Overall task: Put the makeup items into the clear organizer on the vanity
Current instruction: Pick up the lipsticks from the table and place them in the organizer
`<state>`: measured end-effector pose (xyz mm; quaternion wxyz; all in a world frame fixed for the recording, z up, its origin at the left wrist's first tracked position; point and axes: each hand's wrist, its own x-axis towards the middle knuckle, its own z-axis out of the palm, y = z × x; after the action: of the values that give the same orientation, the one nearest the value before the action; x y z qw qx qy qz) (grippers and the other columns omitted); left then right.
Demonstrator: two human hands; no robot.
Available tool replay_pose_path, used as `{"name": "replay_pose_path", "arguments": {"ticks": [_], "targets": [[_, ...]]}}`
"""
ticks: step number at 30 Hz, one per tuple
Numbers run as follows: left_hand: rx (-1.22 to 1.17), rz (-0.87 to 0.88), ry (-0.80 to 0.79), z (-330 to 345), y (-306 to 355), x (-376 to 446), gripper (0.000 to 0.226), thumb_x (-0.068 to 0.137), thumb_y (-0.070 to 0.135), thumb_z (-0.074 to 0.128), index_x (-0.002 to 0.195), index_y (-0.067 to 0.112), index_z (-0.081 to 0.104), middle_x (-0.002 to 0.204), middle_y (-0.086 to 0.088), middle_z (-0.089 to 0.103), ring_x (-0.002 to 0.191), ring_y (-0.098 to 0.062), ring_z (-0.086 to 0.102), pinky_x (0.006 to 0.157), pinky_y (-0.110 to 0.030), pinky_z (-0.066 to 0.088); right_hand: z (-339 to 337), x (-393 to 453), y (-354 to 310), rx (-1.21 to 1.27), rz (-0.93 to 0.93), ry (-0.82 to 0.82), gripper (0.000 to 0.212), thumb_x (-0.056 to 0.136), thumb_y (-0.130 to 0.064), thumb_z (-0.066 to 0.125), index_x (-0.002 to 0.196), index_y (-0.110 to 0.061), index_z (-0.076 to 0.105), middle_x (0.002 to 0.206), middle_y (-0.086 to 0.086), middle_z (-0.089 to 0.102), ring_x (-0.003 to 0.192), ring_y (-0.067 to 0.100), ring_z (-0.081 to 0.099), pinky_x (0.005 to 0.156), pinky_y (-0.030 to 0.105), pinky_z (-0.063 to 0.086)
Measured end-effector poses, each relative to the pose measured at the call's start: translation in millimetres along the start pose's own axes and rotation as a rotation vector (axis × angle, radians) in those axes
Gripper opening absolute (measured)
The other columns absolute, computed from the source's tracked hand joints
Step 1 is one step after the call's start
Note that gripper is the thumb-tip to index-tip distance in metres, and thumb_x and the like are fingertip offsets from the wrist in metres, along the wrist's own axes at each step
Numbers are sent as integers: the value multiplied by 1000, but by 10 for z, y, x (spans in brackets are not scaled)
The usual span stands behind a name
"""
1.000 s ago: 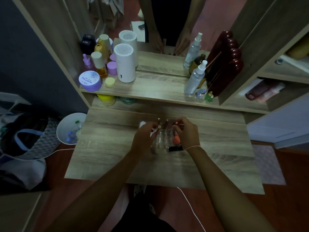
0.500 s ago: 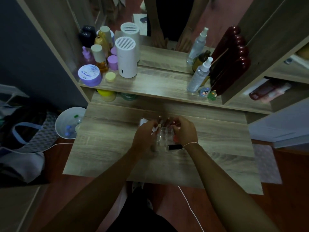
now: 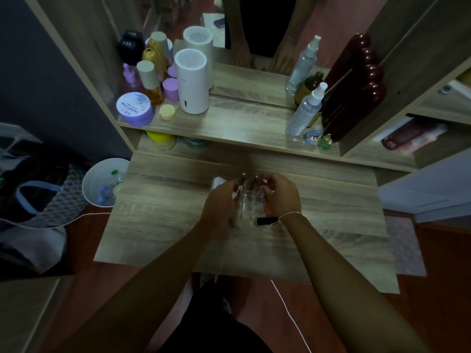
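Where the two forearms reach in from the near edge of the table (image 3: 158, 225), both hands meet at the clear organizer (image 3: 248, 203), which stands on the wood around the table's middle. Just nearer than the organizer, a small black makeup item (image 3: 266, 220) lies flat on the table beside the right wrist. The left hand (image 3: 220, 205) is curled against the organizer's left side with a slim, pale-tipped item (image 3: 239, 187) at its fingertips; whether it pinches that item or only touches it cannot be told in the dim light. The right hand (image 3: 281, 196) is cupped over the organizer's right side, fingers bent around something reddish (image 3: 267, 207) that is mostly hidden, so its grip cannot be told either. Dark reddish tubes (image 3: 254, 180) stand upright along the organizer's far side, and a white item (image 3: 218, 182) sits just left of them. Beyond the organizer, on the raised shelf (image 3: 242, 123), stand a white cylindrical device (image 3: 192, 82), a lilac jar (image 3: 135, 106), and a clear spray bottle (image 3: 304, 112), with a mirror (image 3: 254, 29) behind them.
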<state>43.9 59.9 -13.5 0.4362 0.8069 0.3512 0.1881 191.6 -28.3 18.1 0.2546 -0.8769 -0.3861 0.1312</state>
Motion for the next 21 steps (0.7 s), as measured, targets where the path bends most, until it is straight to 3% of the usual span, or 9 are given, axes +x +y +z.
{"name": "replay_pose_path", "arguments": {"ticks": [13, 18, 21], "targets": [[86, -56, -41, 19, -5, 47, 15, 91, 26, 58, 94, 12, 61, 109, -10, 50, 87, -18, 53, 74, -34, 53, -35, -69, 34, 32, -4, 28, 27, 77, -13, 70, 104, -18, 66, 97, 8, 72, 87, 24, 66, 79, 36, 54], [60, -39, -33, 19, 4, 33, 15, 92, 24, 59, 94, 9, 62, 106, -8, 48, 85, -17, 54, 66, -19, 44, -74, -102, 39, 46, -14, 37, 28, 78, -14, 69, 106, -18, 66, 99, 7, 71, 88, 23, 65, 82, 37, 54], [73, -1, -27, 24, -30, 25, 12, 92, 17, 59, 97, 8, 62, 104, -12, 52, 86, -19, 54, 66, -22, 44, -126, -150, 32, 72, -29, 77, 25, 79, -14, 69, 103, -17, 66, 96, 6, 70, 83, 19, 63, 79, 38, 54]]}}
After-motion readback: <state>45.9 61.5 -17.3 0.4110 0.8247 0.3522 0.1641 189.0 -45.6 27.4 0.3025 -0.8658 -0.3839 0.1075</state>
